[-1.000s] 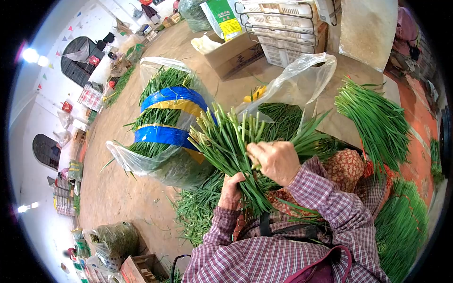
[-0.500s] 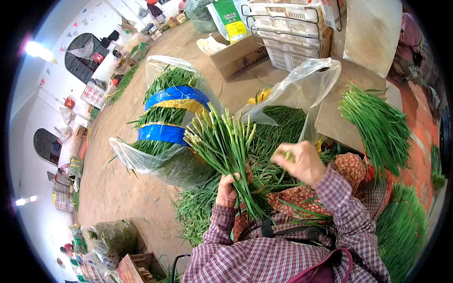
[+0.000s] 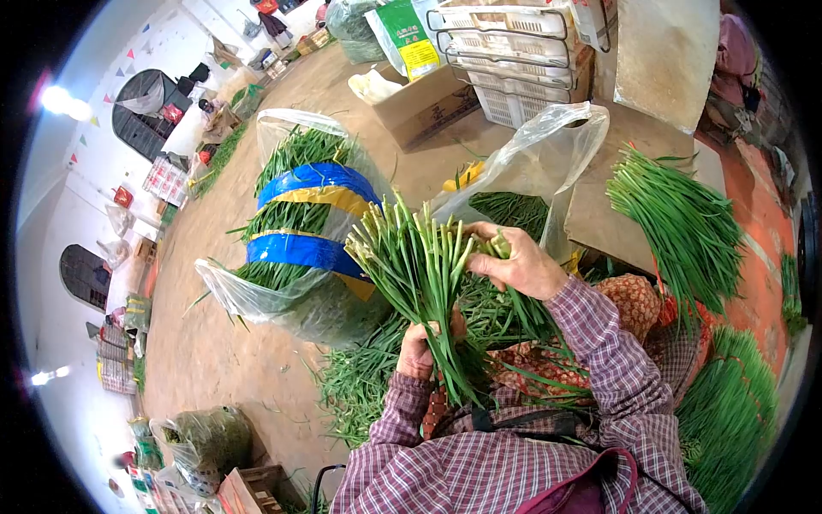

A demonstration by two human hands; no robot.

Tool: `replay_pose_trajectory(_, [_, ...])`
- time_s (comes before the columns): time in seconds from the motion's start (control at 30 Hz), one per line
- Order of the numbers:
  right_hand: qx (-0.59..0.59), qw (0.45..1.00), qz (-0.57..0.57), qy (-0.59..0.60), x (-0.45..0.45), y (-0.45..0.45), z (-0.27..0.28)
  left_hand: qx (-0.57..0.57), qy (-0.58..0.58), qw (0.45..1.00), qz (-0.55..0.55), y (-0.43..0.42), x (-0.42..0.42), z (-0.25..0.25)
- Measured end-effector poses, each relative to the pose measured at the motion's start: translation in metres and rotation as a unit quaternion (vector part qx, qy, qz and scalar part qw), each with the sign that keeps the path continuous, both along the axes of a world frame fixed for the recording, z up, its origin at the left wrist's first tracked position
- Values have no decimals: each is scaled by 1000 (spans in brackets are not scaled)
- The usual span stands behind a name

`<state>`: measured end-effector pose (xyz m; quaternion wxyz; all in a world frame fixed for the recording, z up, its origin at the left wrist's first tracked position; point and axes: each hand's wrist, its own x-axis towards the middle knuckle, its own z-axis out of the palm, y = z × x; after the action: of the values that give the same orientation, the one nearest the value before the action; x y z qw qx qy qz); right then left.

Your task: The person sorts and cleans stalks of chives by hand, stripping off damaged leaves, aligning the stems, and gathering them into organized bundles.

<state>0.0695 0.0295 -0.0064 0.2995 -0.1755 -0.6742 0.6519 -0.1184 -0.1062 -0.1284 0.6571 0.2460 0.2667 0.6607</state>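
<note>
My left hand (image 3: pixel 419 349) is closed around a thick bunch of garlic chives (image 3: pixel 411 265) in front of my lap, pale cut ends pointing up and away from me. At the bunch's right side, my right hand (image 3: pixel 518 264) is closed on a few chive stalks (image 3: pixel 497 247), its fingertips close to the pale ends. Whether those fingers touch the bunch is hard to tell. Below both hands, loose chives (image 3: pixel 355 385) lie in a heap, and some leaves rest across the red patterned cloth (image 3: pixel 544 364) on my lap.
Ahead stands a clear plastic bag (image 3: pixel 300 300) of greens with blue and yellow bands. Another clear bag (image 3: pixel 565 146) lies open over chives. A tied chive bundle (image 3: pixel 676 223) rests on cardboard at right, a larger one (image 3: pixel 728 420) below. White crates (image 3: pixel 514 68) and a carton (image 3: pixel 428 111) stand behind.
My right hand has moved left and slightly up to the bunch's side, and stalks now show in its fingers. The left hand still holds the bunch, shifted slightly right.
</note>
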Motion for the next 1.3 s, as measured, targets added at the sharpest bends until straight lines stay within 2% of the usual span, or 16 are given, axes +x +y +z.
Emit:
replay_pose_trajectory(0.07, [-8,1000,12,-13,0,0,3,13,-51,998,-21,-1,3,5])
replay_pose_trajectory(0.13, [42,998,-6,-36,1,3,0,33,-38,998,-25,-1,3,3])
replay_pose_trajectory(0.2, [43,999,-28,-6,4,8,-2,-11,8,1000,1,-4,-6,-8])
replay_pose_trajectory(0.27, [3,998,-69,7,15,14,11,32,-13,998,-43,-2,-7,-2])
replay_pose_trajectory(0.37, [-2,987,-159,34,28,20,20,-38,69,997,2,-4,-1,10])
replay_pose_trajectory(0.47, [7,982,-190,-5,30,22,6,-18,54,998,-1,-3,-4,6])
replay_pose_trajectory(0.53, [23,978,-207,-29,26,20,-7,-19,-19,1000,3,-4,-10,-5])
replay_pose_trajectory(0.6, [79,972,-216,-59,23,15,-12,-21,-25,999,3,-5,-15,-13])
replay_pose_trajectory(0.67, [58,983,-169,-46,21,9,-8,-24,-30,999,1,-5,-18,-17])
replay_pose_trajectory(0.77, [16,999,-18,-26,9,2,-4,-11,-53,997,-49,-5,-17,-18])
replay_pose_trajectory(0.9, [29,999,-4,-46,0,-5,8,-28,10,999,-28,-2,3,9])
replay_pose_trajectory(1.0, [67,993,-83,-47,-3,-8,3,-25,46,998,-41,-3,7,18])
replay_pose_trajectory(1.1, [264,943,-197,-37,-2,-3,-6,-25,42,998,-29,-2,8,13])
replay_pose_trajectory(1.13, [264,943,-197,-38,-1,0,-5,-19,26,999,-9,-3,8,10])
replay_pose_trajectory(1.2, [360,893,-254,-92,5,10,-3,-27,37,999,-1,-6,4,6])
replay_pose_trajectory(1.3, [277,901,-321,-93,18,29,-2,-39,36,999,5,-11,-6,-1])
